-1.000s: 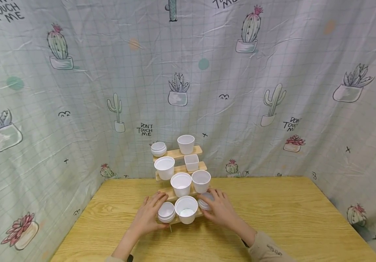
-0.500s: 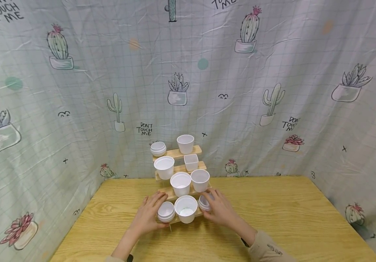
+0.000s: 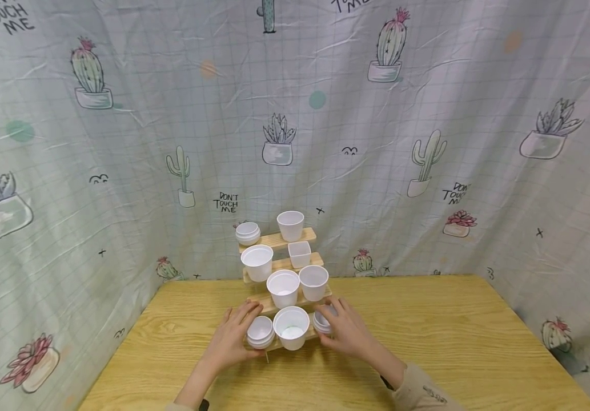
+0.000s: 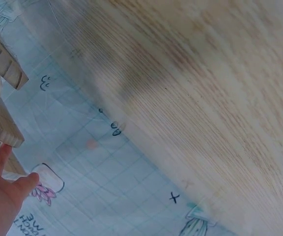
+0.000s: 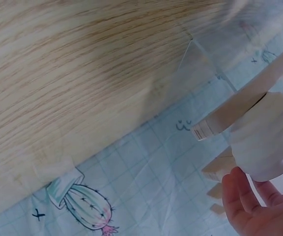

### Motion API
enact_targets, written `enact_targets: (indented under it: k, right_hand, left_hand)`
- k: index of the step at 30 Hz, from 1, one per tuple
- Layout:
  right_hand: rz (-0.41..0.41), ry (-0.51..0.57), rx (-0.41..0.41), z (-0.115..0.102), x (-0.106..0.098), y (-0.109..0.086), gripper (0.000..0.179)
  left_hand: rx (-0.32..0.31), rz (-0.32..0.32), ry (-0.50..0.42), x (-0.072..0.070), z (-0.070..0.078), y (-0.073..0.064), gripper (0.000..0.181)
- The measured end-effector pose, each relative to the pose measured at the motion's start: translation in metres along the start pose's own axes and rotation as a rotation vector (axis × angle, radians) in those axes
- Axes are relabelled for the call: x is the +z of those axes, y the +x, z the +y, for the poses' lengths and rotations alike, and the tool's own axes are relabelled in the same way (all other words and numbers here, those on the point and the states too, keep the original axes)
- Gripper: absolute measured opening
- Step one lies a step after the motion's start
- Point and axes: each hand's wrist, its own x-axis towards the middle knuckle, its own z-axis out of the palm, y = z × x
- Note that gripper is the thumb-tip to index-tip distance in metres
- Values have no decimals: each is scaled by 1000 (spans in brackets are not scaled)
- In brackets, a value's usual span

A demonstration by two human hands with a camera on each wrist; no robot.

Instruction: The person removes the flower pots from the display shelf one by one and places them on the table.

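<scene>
Bracketing the lowest step of a small wooden tiered stand (image 3: 309, 234), the left hand (image 3: 232, 337) lies with loose, spread fingers against the stand's left end beside a squat white pot (image 3: 261, 331), while the right hand (image 3: 346, 329) cups a similar squat pot (image 3: 320, 321) at the right end, seemingly to steady the stand from both sides. Between the hands stands a taller white cup (image 3: 292, 327), with more white pots on the steps rising behind. All of it sits near the middle of the wooden table (image 3: 454, 354), toward its far edge, before a cactus-print curtain (image 3: 120, 142).
</scene>
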Motion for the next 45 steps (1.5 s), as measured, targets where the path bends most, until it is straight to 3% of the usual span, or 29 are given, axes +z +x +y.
enact_targets:
  k: [14, 23, 37, 45]
  right_hand:
    - [6, 6, -24, 4, 4, -2, 51]
    - [0, 20, -17, 6, 3, -5, 51]
    - [10, -42, -57, 13, -11, -12, 51]
    - [-5, -68, -50, 19, -19, -18, 53]
  left_hand:
    - [-8, 19, -5, 2, 1, 0, 98]
    - [25, 54, 34, 2, 3, 1, 99]
    - [-1, 38, 23, 2, 4, 0, 99]
    - [-26, -11, 8, 1, 2, 0, 99]
